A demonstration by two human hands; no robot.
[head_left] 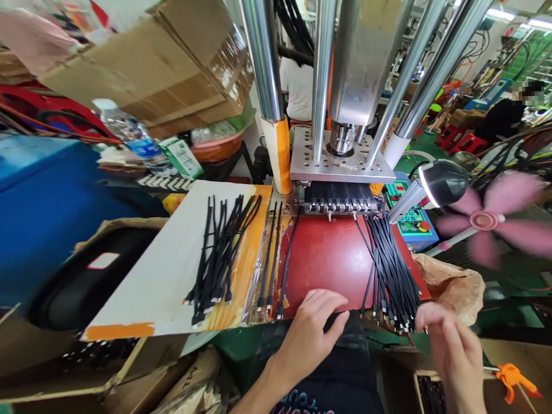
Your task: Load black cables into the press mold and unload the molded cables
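Note:
My left hand (315, 325) is over the front edge of the red work board (328, 259), with thumb and fingers apart and nothing in it. My right hand (455, 345) is beside the lower right end of a bundle of black cables (390, 270). Its fingers are curled together and slightly blurred; whether they pinch something is hidden. A few single black cables (288, 259) lie at the board's left side. Behind the board, a row of black cable ends sits in the metal mould (340, 204) under the press plate (340, 164).
More black cables (219, 259) lie on a white board (159, 253) at left. A lamp (444, 183), a pink fan (483, 220) and a control panel (409, 207) stand at right. An orange-handled tool (513, 379) is near a carton at lower right.

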